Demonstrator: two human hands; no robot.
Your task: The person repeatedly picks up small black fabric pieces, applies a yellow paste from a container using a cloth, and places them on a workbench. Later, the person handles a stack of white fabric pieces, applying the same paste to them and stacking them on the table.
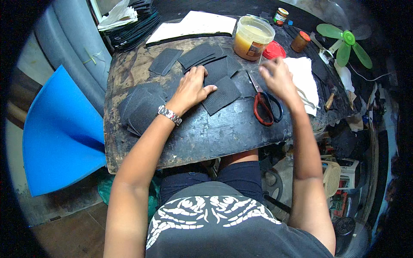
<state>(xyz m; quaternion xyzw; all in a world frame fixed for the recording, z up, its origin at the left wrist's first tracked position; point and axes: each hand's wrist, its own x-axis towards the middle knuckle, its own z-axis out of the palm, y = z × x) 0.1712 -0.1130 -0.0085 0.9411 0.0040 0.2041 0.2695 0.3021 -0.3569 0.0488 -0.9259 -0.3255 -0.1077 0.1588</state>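
Dark worktable [206, 133]: left hand [191, 88] presses black pieces [221, 95]; amber tub [253, 38] behind.

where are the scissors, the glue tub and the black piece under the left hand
scissors [266, 107]: head view, on the red handles
glue tub [251, 43]: head view, on its amber front wall
black piece [223, 95]: head view, on its bare middle, right of the left hand [193, 88]

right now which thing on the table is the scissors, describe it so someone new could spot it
Start at the dark, worn worktable and find the clear tub of amber paste near its far edge. Just nearer than that tub, beside the right hand, lie the scissors, blades pointing away from the person. Their red loop handles set them apart from the flat black pieces around them.
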